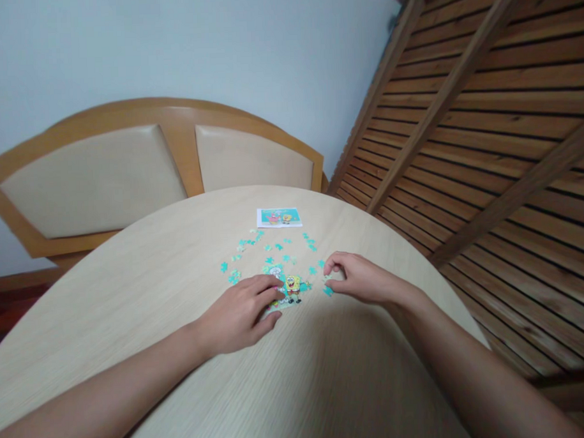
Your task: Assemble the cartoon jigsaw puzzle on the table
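Note:
A partly joined jigsaw puzzle (293,286) with a yellow cartoon sponge figure lies flat on the table. My left hand (240,310) rests over its left part, fingers spread, hiding some of the picture. To the right of the puzzle, my right hand (358,278) is bent with a gap between thumb and forefinger. Close to those fingertips lie loose teal puzzle pieces (328,291); no piece shows clearly gripped. Another teal piece (312,270) sits between the puzzle and my right hand.
Several loose pieces (278,247) are scattered beyond the puzzle, and more (234,276) lie at its left. Behind them is a picture sheet (282,218). The round wooden table (178,248) faces a padded bench back (94,178); wooden slats (484,110) stand at the right.

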`<action>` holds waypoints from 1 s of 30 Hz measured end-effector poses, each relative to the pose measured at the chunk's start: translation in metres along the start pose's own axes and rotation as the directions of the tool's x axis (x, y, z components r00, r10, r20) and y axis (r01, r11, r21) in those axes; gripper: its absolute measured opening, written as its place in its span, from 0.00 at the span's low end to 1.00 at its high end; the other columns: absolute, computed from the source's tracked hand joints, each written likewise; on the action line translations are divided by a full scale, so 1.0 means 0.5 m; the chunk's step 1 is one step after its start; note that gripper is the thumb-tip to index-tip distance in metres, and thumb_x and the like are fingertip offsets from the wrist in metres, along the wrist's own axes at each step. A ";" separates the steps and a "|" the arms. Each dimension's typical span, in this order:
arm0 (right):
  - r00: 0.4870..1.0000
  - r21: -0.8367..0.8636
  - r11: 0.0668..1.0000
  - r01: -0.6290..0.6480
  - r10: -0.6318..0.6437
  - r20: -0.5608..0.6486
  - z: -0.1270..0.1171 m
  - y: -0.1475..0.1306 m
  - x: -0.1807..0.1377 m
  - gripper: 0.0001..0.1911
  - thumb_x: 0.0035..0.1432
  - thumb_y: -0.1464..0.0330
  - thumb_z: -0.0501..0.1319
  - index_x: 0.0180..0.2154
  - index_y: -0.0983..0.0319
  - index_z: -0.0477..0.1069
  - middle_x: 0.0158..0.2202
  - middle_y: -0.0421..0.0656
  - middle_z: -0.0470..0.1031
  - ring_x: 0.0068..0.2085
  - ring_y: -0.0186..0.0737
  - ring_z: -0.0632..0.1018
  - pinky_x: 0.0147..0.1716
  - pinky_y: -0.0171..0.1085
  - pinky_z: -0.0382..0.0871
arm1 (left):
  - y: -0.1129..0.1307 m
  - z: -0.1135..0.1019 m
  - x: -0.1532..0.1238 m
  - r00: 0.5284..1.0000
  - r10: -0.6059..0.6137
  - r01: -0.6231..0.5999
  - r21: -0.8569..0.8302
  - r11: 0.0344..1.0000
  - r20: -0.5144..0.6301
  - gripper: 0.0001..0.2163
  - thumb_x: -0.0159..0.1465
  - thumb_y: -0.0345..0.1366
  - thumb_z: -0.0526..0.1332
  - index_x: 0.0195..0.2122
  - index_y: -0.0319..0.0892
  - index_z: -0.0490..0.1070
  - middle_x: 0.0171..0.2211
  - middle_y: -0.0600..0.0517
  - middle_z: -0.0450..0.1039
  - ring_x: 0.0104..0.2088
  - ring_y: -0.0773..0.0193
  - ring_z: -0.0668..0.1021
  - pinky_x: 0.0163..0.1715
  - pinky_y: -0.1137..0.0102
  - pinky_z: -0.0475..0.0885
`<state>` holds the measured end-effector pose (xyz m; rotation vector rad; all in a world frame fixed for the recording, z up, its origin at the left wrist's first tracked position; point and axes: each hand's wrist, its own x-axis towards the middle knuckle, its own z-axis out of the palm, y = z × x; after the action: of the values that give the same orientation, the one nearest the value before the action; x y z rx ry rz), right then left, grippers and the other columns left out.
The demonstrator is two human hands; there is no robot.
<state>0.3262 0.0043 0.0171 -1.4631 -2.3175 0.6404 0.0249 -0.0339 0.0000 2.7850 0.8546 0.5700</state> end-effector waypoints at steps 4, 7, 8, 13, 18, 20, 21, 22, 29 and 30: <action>0.997 0.250 0.966 -0.062 0.047 0.065 0.003 -0.032 -0.002 0.07 0.56 0.66 0.63 0.35 0.63 0.74 0.29 0.42 0.76 0.32 0.38 0.76 0.33 0.35 0.68 | 0.000 -0.001 0.001 1.000 -0.001 0.001 0.003 1.000 0.005 0.11 0.69 0.36 0.55 0.51 0.41 0.70 0.54 0.43 0.70 0.55 0.53 0.74 0.57 0.55 0.72; 0.999 0.342 0.939 -0.034 0.030 0.019 0.019 -0.061 -0.001 0.09 0.56 0.64 0.64 0.36 0.63 0.76 0.31 0.43 0.78 0.33 0.38 0.76 0.34 0.35 0.69 | 0.001 -0.001 0.001 1.000 0.001 -0.001 0.005 1.000 0.007 0.11 0.70 0.36 0.55 0.51 0.41 0.70 0.54 0.43 0.71 0.55 0.53 0.74 0.57 0.55 0.72; 1.000 0.354 0.935 -0.020 0.018 0.007 0.026 -0.070 -0.001 0.10 0.56 0.64 0.63 0.37 0.63 0.77 0.32 0.43 0.79 0.34 0.38 0.77 0.35 0.35 0.70 | 0.001 -0.002 0.001 1.000 0.002 -0.002 0.004 1.000 0.006 0.11 0.70 0.36 0.55 0.51 0.41 0.70 0.53 0.43 0.71 0.55 0.53 0.74 0.57 0.56 0.72; 0.998 0.357 0.932 -0.060 0.067 -0.008 0.053 -0.096 0.000 0.09 0.56 0.66 0.63 0.37 0.62 0.80 0.32 0.42 0.81 0.34 0.38 0.78 0.36 0.35 0.71 | 0.002 -0.003 0.000 1.000 -0.002 0.002 0.002 1.000 0.012 0.12 0.69 0.36 0.56 0.52 0.42 0.70 0.53 0.43 0.71 0.54 0.53 0.74 0.56 0.56 0.72; 0.994 0.343 0.934 -0.102 0.110 -0.004 0.064 -0.097 0.001 0.08 0.55 0.66 0.63 0.35 0.62 0.79 0.31 0.42 0.81 0.33 0.38 0.79 0.33 0.34 0.72 | 0.003 -0.004 0.003 1.000 0.002 -0.002 0.004 1.000 0.014 0.12 0.69 0.36 0.55 0.52 0.42 0.70 0.52 0.43 0.71 0.53 0.53 0.74 0.56 0.56 0.72; 0.993 0.333 0.937 -0.103 0.114 -0.016 0.067 -0.097 0.002 0.07 0.55 0.67 0.63 0.33 0.62 0.78 0.31 0.42 0.81 0.33 0.37 0.79 0.33 0.34 0.72 | 0.003 -0.003 0.003 1.000 0.003 -0.003 0.005 1.000 0.013 0.12 0.69 0.36 0.55 0.51 0.41 0.70 0.53 0.43 0.71 0.54 0.53 0.74 0.56 0.56 0.72; 0.993 0.328 0.939 -0.103 0.117 -0.024 0.069 -0.097 0.002 0.06 0.55 0.67 0.63 0.33 0.62 0.78 0.30 0.42 0.81 0.32 0.37 0.79 0.33 0.34 0.71 | 0.003 -0.003 0.003 1.000 0.004 -0.004 0.005 1.000 0.011 0.12 0.69 0.36 0.55 0.51 0.41 0.70 0.53 0.43 0.71 0.54 0.53 0.74 0.56 0.56 0.72; 0.993 0.322 0.941 -0.103 0.118 -0.029 0.071 -0.098 0.002 0.06 0.54 0.67 0.63 0.32 0.62 0.78 0.30 0.42 0.81 0.32 0.37 0.79 0.32 0.34 0.71 | 0.002 -0.003 0.003 1.000 0.004 -0.004 0.004 1.000 0.007 0.12 0.69 0.36 0.56 0.51 0.42 0.70 0.53 0.43 0.71 0.54 0.53 0.74 0.56 0.56 0.72; 0.989 0.307 0.943 -0.130 0.146 -0.030 0.081 -0.096 0.003 0.04 0.52 0.68 0.64 0.31 0.62 0.78 0.28 0.41 0.80 0.30 0.37 0.78 0.30 0.33 0.69 | 0.004 -0.003 0.002 1.000 0.013 -0.013 0.000 1.000 -0.007 0.11 0.69 0.35 0.56 0.50 0.42 0.70 0.52 0.43 0.72 0.54 0.52 0.74 0.56 0.55 0.72; 0.988 0.314 0.939 -0.138 0.154 -0.026 0.082 -0.095 0.003 0.04 0.52 0.68 0.64 0.31 0.62 0.77 0.28 0.42 0.80 0.30 0.37 0.78 0.30 0.33 0.70 | 0.004 -0.002 0.003 1.000 0.011 -0.011 0.003 1.000 -0.003 0.11 0.69 0.35 0.56 0.50 0.41 0.70 0.52 0.43 0.72 0.54 0.52 0.74 0.56 0.55 0.72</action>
<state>0.2691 -0.0203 0.0079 -1.4879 -1.9716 0.9516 0.0264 -0.0346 0.0020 2.7937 0.8414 0.5753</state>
